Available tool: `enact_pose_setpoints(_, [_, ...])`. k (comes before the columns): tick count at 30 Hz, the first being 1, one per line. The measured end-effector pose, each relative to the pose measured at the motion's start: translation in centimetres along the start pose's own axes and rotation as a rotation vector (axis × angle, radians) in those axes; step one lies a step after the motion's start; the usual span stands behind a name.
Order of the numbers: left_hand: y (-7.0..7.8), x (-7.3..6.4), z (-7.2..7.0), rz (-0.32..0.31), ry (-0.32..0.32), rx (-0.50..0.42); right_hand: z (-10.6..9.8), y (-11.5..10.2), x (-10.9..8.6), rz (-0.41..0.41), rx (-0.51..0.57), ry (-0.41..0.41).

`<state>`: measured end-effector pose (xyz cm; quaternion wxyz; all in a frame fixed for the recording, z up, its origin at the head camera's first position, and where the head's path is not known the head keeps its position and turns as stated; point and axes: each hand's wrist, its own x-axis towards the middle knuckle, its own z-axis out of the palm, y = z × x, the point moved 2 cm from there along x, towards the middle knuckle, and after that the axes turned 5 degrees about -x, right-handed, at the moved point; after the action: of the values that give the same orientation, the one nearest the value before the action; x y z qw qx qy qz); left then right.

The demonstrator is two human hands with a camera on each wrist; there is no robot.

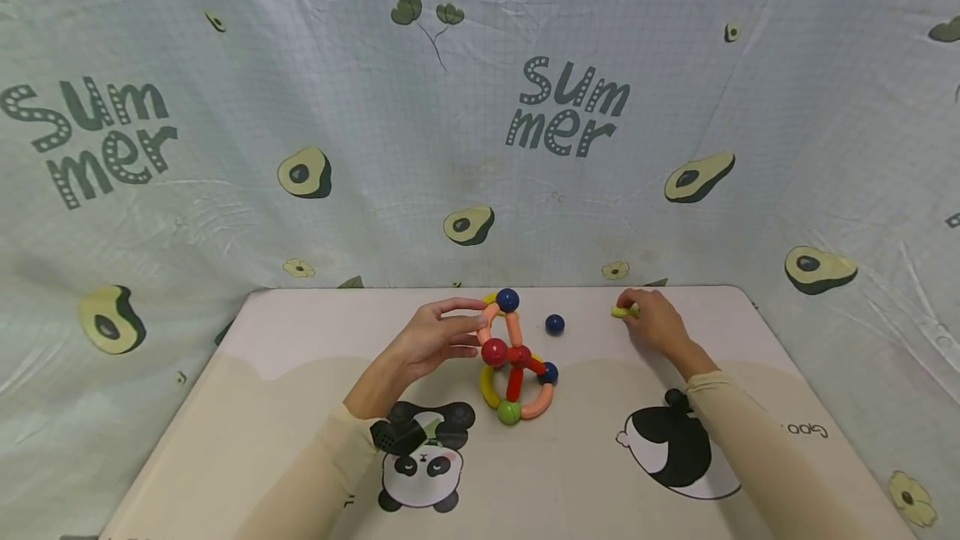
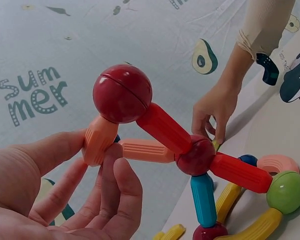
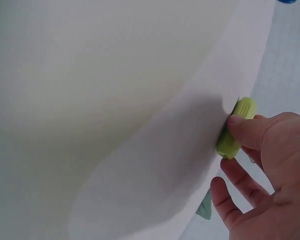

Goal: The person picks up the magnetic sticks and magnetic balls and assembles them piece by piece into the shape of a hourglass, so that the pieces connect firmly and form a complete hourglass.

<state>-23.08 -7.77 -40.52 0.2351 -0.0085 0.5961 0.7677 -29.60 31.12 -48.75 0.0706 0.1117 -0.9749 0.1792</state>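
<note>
My left hand (image 1: 431,336) pinches a salmon rod (image 2: 99,140) of a magnetic ball-and-rod structure, between thumb and fingers. A large red ball (image 2: 122,93) sits on top of that rod, and red rods run to a smaller red ball (image 2: 196,154) and a green ball (image 2: 286,192). A teal rod (image 2: 204,200) points down from the smaller red ball. In the head view a curved yellow rod (image 1: 489,387) and a curved salmon rod (image 1: 538,402) form the lower ring. At the table's far right edge, my right hand (image 1: 656,323) pinches a short yellow-green rod (image 3: 237,127).
A loose dark blue ball (image 1: 555,324) lies on the table between the structure and my right hand. The pale table (image 1: 285,407) has printed panda and girl drawings. An avocado-print cloth (image 1: 405,123) hangs behind its far edge.
</note>
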Motion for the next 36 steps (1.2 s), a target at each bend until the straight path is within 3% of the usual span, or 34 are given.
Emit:
enact_pose_setpoints(8, [0.0, 0.1, 0.1, 0.007, -0.003, 0.008, -1.5, -0.6, -0.9, -0.057, 0.003, -0.017])
enact_pose_setpoints(18, [0.1, 0.2, 0.4, 0.013, -0.001, 0.0, -2.6, -2.2, -2.2, -0.146, 0.22, 0.026])
enact_pose_setpoints(28, [0.1, 0.2, 0.5, 0.019, 0.007, 0.01, -3.3, -4.9, -2.9, -0.095, 0.373, -0.019])
enact_pose_setpoints(36, [0.0, 0.2, 0.5, 0.017, 0.0, 0.005, -3.5, -7.1, -3.5, -0.102, 0.506, -0.081])
